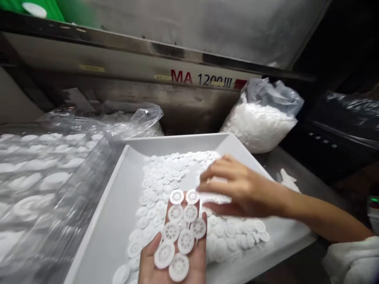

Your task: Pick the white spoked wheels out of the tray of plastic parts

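Palm up over the tray, my left hand (194, 262) holds several round white spoked wheels (178, 267), laid out along the palm and fingers. My right hand (233, 187) hovers just to the right of its fingertips, fingers apart and slightly curled, with nothing visible between them. Below both hands, many loose white discs (166, 175) spread over the bottom of the shallow grey-white tray (97, 225). Part of the discs is hidden by my hands.
At the left, clear plastic (97, 169) lies beside rows of white round parts (26, 181). A clear bag of white pieces (260, 122) stands behind the tray's right corner. A machine panel (124, 75) runs across the back. A white piece (287, 179) lies right of the tray.
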A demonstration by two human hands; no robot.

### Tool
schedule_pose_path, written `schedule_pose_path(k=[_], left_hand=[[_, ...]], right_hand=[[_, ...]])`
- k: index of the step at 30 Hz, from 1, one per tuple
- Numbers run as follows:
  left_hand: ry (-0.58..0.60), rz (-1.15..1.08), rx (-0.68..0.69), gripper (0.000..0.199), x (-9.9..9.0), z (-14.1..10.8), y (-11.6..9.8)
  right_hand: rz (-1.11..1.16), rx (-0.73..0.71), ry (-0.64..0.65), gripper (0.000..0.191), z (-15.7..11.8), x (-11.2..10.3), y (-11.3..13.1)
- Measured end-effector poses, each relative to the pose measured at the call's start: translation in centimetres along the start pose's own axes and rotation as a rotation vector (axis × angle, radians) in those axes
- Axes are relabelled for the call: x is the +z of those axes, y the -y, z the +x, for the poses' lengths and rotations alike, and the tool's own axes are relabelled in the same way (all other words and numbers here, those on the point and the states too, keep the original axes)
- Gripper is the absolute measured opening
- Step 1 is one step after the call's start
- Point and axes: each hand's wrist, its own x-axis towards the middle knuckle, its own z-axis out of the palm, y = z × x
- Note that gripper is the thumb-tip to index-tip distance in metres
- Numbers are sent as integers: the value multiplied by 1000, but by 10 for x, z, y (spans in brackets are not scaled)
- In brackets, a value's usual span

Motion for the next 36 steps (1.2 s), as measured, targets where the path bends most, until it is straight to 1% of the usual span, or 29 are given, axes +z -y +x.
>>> schedule_pose_path(k=[1, 2, 3, 4, 6, 8, 11, 13, 16, 21, 27, 32, 36], left_hand=[[10, -12, -28, 61, 1, -2, 1], [30, -25, -57, 57, 1, -2, 3], [47, -30, -79, 53, 2, -3, 4], [60, -33, -92, 51, 3, -3, 5], [60, -57, -104, 48, 5, -3, 7], [19, -85, -102, 46, 7, -4, 10], [-28, -90, -113, 47, 10, -4, 12], [-38, -51, -117, 49, 10, -5, 12], [-37, -10, -110, 53, 10, -5, 12], [-60, 13, -127, 59, 14, -7, 11], [-95, -20, -155, 53, 22, -9, 12], [-103, -39, -170, 50, 20, -7, 11], [-66, -34, -170, 51, 19, -7, 11]], right_hand=[[46, -67, 77, 20, 1, 9, 16], [98, -93, 106, 22, 2, 16, 28], [135, -107, 118, 23, 1, 22, 34], [160, -86, 100, 25, 0, 26, 36], [198, 0, 43, 31, -6, 32, 33], [261, 121, 17, 43, -14, 36, 25], [410, 258, 83, 60, -23, 38, 18], [487, 285, 129, 68, -25, 40, 18], [540, 273, 160, 75, -26, 46, 19], [563, 248, 188, 75, -28, 55, 19], [561, 223, 192, 68, -30, 59, 18], [529, 179, 193, 67, -29, 61, 20], [500, 163, 199, 68, -30, 62, 20]])
